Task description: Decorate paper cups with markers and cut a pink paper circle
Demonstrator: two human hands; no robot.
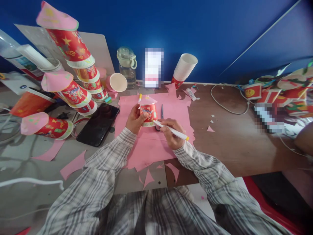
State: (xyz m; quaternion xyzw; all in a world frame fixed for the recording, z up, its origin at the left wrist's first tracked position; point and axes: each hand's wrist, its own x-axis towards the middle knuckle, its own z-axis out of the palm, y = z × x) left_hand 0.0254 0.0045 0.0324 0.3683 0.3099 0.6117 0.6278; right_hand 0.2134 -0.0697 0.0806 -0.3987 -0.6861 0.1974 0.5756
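Note:
My left hand is closed round the side of a red patterned paper cup, which stands upside down with a pink paper cone on top. A yellow marker cap shows just above that hand. In my right hand is a white marker with a yellow end, its tip at the cup's lower right edge. Both hands are over large sheets of pink paper. Behind the cup lie scissors, their handles partly hidden by my right hand.
Stacked red cups with pink cones rise at the left. A black phone lies nearby. At the back stand a water bottle, a lit screen and nested white cups. Pink scraps lie near the front edge.

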